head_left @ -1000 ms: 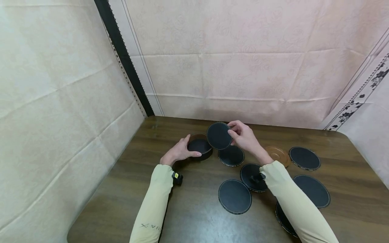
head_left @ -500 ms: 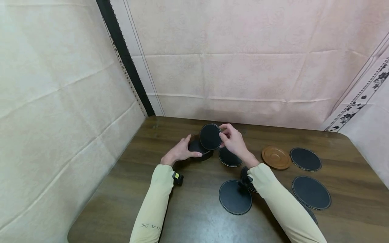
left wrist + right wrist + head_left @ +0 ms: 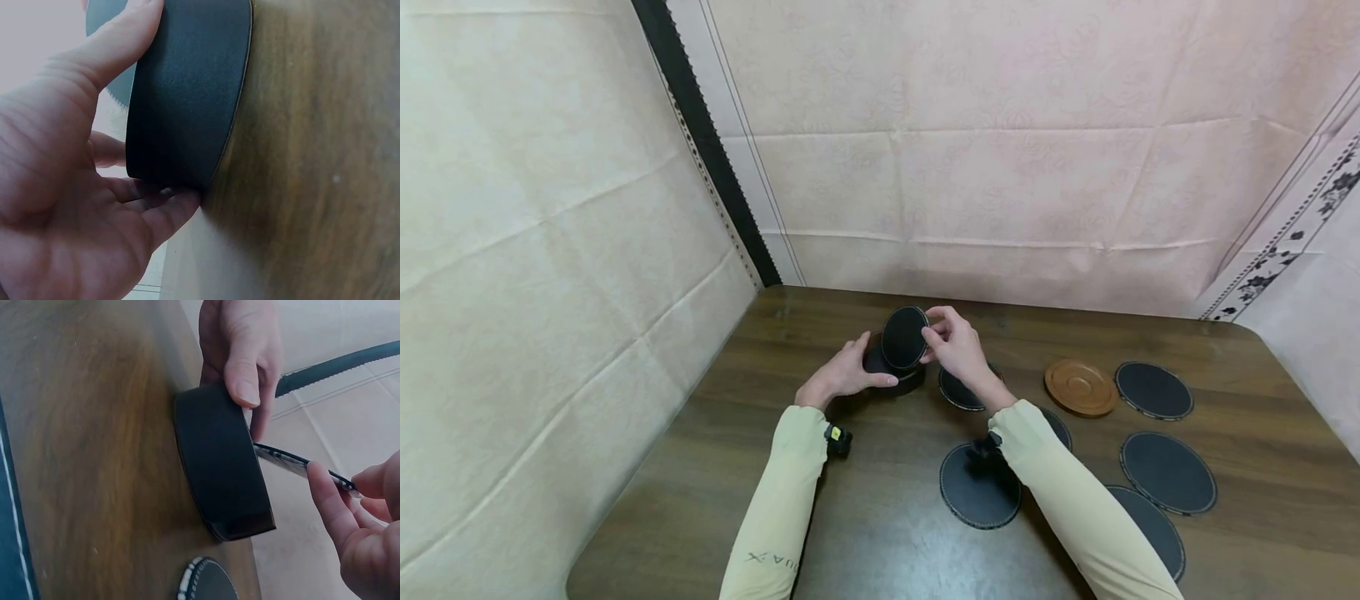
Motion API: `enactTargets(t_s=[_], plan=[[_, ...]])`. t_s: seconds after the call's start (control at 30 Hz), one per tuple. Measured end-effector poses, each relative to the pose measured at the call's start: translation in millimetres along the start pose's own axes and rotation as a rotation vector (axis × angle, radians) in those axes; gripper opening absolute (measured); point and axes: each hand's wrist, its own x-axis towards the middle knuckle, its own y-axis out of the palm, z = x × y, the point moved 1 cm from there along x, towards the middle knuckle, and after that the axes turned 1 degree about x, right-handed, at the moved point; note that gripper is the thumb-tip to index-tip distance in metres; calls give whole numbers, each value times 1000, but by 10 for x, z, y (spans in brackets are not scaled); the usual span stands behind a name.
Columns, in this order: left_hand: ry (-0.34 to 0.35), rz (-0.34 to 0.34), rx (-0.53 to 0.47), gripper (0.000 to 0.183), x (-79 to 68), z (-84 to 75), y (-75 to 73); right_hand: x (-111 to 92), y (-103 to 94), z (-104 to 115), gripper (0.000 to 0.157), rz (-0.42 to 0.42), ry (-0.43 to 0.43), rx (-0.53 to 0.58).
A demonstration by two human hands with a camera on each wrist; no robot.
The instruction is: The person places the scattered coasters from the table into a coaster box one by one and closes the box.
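Note:
My left hand (image 3: 838, 373) grips a round black coaster holder (image 3: 222, 465) that stands on the table. Its thumb lies along the near wall, and in the left wrist view more fingers reach round the holder's other side. My right hand (image 3: 961, 348) pinches a round black coaster (image 3: 904, 337) with a stitched rim between thumb and fingers. That coaster is tilted steeply over the holder. In the right wrist view its far edge meets the holder's open top; how deep it goes is hidden. Part of another black coaster (image 3: 958, 390) shows below my right hand.
Right of my hands lie a brown grooved disc (image 3: 1081, 388) and a black coaster (image 3: 1153, 390). Larger black coasters (image 3: 1168, 472) lie nearer, partly under the right sleeve (image 3: 1060, 492), and one more coaster (image 3: 973, 492) lies front centre. Pale cloth (image 3: 962, 192) hangs behind the table.
My right hand has moved left with the pinched coaster, from beside the holder to over it, and the coaster has tilted more upright. My left hand has stayed on the holder.

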Motion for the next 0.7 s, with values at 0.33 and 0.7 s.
enactTargets(t_s=[0.33, 0.7], plan=[[2, -2, 19, 119, 0, -9, -3, -16, 112, -66, 35, 77, 83, 43], [11, 0, 17, 120, 2, 2, -6, -17, 100, -85, 38, 168, 140, 7]])
